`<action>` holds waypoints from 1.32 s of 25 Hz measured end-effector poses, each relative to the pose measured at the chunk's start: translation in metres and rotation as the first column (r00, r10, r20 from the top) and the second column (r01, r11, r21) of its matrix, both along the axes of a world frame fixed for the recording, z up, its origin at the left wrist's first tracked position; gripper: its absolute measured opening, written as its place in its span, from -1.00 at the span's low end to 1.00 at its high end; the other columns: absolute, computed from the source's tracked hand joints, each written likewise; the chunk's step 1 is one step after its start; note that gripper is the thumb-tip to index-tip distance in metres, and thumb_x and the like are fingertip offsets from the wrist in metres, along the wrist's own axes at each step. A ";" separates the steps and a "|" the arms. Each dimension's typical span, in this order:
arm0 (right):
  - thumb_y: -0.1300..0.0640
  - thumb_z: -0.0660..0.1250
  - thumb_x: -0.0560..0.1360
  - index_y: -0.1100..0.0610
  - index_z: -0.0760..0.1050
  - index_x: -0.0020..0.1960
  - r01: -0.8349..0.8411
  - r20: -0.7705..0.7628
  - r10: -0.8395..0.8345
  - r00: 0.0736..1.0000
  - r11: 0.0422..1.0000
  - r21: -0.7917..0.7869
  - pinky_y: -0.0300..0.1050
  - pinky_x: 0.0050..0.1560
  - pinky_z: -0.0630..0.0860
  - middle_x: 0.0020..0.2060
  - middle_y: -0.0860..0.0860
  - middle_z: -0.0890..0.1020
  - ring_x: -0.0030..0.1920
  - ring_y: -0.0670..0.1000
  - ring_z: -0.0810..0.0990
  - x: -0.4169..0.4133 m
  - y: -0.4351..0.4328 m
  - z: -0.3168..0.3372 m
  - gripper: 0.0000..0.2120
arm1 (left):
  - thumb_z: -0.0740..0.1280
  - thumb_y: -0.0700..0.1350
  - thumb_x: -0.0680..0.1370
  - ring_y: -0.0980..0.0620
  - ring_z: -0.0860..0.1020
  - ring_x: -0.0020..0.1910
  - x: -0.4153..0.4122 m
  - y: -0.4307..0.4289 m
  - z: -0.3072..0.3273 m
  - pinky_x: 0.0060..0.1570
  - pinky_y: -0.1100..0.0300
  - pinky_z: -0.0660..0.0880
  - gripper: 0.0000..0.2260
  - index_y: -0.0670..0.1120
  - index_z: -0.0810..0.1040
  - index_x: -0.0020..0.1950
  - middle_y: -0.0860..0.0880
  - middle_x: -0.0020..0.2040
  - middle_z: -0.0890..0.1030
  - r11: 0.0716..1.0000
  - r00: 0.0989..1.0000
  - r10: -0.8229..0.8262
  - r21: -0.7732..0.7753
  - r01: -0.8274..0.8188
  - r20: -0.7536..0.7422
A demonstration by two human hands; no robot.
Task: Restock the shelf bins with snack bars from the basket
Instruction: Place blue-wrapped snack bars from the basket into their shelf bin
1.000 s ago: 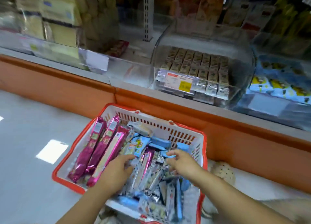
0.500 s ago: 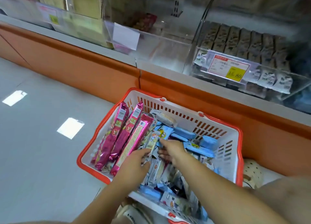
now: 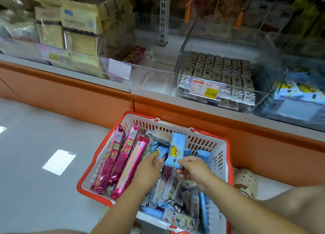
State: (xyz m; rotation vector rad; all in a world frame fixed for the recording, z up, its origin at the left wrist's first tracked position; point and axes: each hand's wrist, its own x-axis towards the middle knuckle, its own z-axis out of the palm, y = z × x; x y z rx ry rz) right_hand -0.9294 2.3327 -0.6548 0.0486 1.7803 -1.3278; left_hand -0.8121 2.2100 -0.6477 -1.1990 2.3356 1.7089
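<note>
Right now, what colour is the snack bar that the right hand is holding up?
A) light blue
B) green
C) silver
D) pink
A: the right hand pinches the bottom end of a light blue snack bar, held upright over the basket. The long pink packs lie untouched along the basket's left side.
</note>
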 end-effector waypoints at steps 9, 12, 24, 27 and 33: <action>0.20 0.38 0.52 0.14 0.54 -0.12 -0.143 -0.383 0.090 0.919 0.984 -0.110 -0.21 -0.23 0.55 -0.26 0.07 0.63 -0.24 -0.02 0.63 -0.021 0.066 0.113 -0.96 | 0.31 -0.12 0.59 0.12 0.66 -0.03 -0.055 0.033 0.090 -0.11 0.21 0.59 -0.84 0.06 0.64 0.09 0.06 -0.01 0.70 0.929 0.930 -0.095 0.305 0.211 -0.354; 0.23 0.40 0.49 0.11 0.61 -0.07 -0.063 -0.448 -0.028 0.894 0.980 -0.188 -0.24 -0.21 0.56 -0.18 0.06 0.70 -0.21 -0.11 0.64 -0.048 0.090 0.145 -0.94 | 0.34 -0.16 0.57 0.07 0.65 0.01 -0.088 0.053 0.121 -0.09 0.17 0.59 -0.81 0.02 0.62 0.15 0.03 0.03 0.69 0.910 0.883 -0.125 0.302 0.284 -0.452; 0.17 0.38 0.52 0.08 0.58 -0.02 0.435 -0.851 -0.431 0.301 0.856 -0.280 -0.35 -0.28 0.43 -0.27 -0.12 0.63 -0.26 -0.19 0.55 -0.258 0.167 0.240 -0.94 | 0.13 0.15 0.62 0.22 0.02 0.51 -0.263 0.086 0.204 0.41 0.36 -0.06 -0.46 0.12 0.05 0.56 0.20 0.55 0.06 0.459 0.679 -0.702 -0.865 0.201 -0.215; 0.06 0.35 0.53 0.11 0.62 0.02 0.480 -0.895 -0.214 0.392 0.877 0.000 -0.13 -0.20 0.40 -0.13 0.03 0.66 -0.12 0.02 0.59 -0.304 0.164 0.229 -0.85 | -0.05 0.28 0.60 0.38 -0.12 0.47 -0.279 0.084 0.189 0.40 0.40 -0.11 -0.47 0.22 -0.04 0.55 0.38 0.48 -0.13 0.423 0.666 -0.726 -0.875 0.236 -0.171; 0.04 0.34 0.53 0.04 0.57 -0.23 0.342 -0.879 0.051 0.475 0.909 0.238 -0.16 -0.31 0.34 -0.27 -0.01 0.59 -0.17 0.00 0.58 -0.336 0.146 0.211 -0.82 | -0.14 0.39 0.52 0.59 -0.20 0.33 -0.283 0.081 0.181 0.28 0.52 -0.12 -0.46 0.36 -0.07 0.50 0.61 0.33 -0.18 0.430 0.656 -0.733 -0.870 0.243 -0.179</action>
